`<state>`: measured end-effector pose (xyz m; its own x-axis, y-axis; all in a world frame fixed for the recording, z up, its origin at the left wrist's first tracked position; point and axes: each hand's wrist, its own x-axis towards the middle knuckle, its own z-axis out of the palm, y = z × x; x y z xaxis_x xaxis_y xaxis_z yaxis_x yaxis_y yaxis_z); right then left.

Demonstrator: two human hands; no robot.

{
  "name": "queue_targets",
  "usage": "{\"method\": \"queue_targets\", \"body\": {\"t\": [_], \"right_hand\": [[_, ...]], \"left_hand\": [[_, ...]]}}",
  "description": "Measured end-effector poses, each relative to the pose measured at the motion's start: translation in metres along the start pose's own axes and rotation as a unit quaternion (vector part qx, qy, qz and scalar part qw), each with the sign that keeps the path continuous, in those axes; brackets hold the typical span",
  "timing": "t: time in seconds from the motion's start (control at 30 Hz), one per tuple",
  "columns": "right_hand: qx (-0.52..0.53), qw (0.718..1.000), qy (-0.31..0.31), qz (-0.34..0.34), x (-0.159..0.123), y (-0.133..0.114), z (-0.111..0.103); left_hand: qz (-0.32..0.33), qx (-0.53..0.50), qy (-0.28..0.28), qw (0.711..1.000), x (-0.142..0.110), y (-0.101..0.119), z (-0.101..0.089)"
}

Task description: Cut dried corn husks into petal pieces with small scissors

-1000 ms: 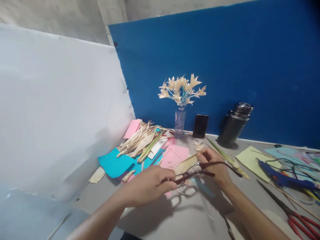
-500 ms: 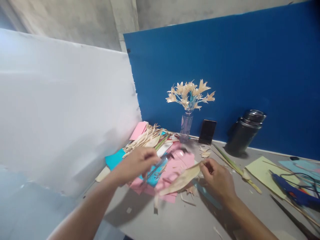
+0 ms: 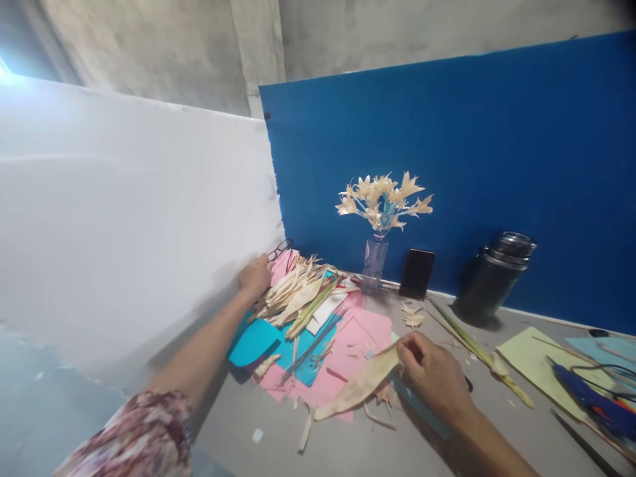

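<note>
My left hand point(image 3: 256, 275) reaches to the back left corner, against the white partition. Its fingers are closed at a pair of dark-framed eyeglasses point(image 3: 281, 248), which rest by pink paper point(image 3: 283, 267); part of the frame is hidden behind the hand. At the front, my right hand point(image 3: 431, 371) pinches the upper end of a long, pale dried corn husk point(image 3: 358, 386). That strip slants down to the left over the pink sheets. Beside the left hand lies a heap of dried husk strips point(image 3: 293, 291) with a green stalk on it.
Artificial husk flowers point(image 3: 382, 199) stand in a clear bottle point(image 3: 374, 265) at the back. A phone point(image 3: 416, 273) leans on the blue board, near a dark flask point(image 3: 491, 278). At right lie a blue glue gun point(image 3: 591, 394), yellow paper point(image 3: 521, 351) and a dark pointed blade point(image 3: 581, 437).
My left hand has swung from above the middle of the papers to the back left corner, carrying the eyeglasses there. The right hand still holds the husk in about the same spot.
</note>
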<state>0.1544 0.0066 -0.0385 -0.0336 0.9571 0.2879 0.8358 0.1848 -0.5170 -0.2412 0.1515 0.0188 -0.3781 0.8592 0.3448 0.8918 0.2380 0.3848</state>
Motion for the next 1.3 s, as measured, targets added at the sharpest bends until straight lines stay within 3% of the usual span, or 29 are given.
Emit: {"method": "queue_targets", "body": {"t": [0.13, 0.23, 0.37, 0.5, 0.53, 0.57, 0.63, 0.7, 0.77, 0.83, 0.97, 1.17, 1.3], "right_hand": [[-0.002, 1.000, -0.002, -0.016, 0.000, -0.001, 0.000], [0.012, 1.000, -0.002, -0.020, -0.001, -0.001, 0.000], [0.128, 0.991, -0.025, 0.017, 0.000, -0.001, -0.001], [0.282, 0.955, -0.047, 0.078, 0.004, -0.005, -0.006], [0.301, 0.950, -0.045, 0.077, 0.005, -0.006, -0.008], [0.317, 0.945, -0.041, 0.073, 0.005, -0.008, -0.011], [0.350, 0.933, -0.042, 0.070, 0.007, -0.010, -0.015], [0.362, 0.930, -0.032, 0.056, 0.007, -0.011, -0.019], [0.366, 0.929, -0.012, 0.047, 0.008, -0.011, -0.021], [0.376, 0.925, 0.009, 0.048, 0.008, -0.009, -0.022], [0.432, 0.898, 0.024, 0.079, 0.010, -0.007, -0.019], [0.567, 0.803, -0.012, 0.185, 0.010, -0.013, -0.006], [0.625, 0.744, -0.034, 0.233, 0.008, -0.019, 0.000]], "left_hand": [[0.014, 0.065, -0.036, 0.997, -0.004, 0.001, 0.012], [0.025, 0.095, -0.054, 0.994, -0.010, 0.005, 0.010], [0.042, 0.116, -0.069, 0.990, -0.018, 0.016, -0.015], [0.077, 0.101, -0.051, 0.991, -0.046, 0.044, -0.050], [0.105, 0.072, -0.047, 0.991, -0.060, 0.055, -0.055], [0.140, -0.025, -0.054, 0.988, -0.078, 0.068, -0.057], [0.177, -0.215, -0.148, 0.949, -0.120, 0.094, -0.053], [0.201, -0.325, -0.261, 0.886, -0.164, 0.121, -0.040], [0.166, -0.406, -0.339, 0.832, -0.201, 0.142, -0.021], [0.084, -0.460, -0.388, 0.794, -0.224, 0.157, -0.005], [-0.027, -0.531, -0.394, 0.750, -0.237, 0.166, 0.011], [-0.036, -0.572, -0.394, 0.719, -0.240, 0.163, 0.009], [-0.049, -0.632, -0.379, 0.674, -0.246, 0.168, 0.007]]}}
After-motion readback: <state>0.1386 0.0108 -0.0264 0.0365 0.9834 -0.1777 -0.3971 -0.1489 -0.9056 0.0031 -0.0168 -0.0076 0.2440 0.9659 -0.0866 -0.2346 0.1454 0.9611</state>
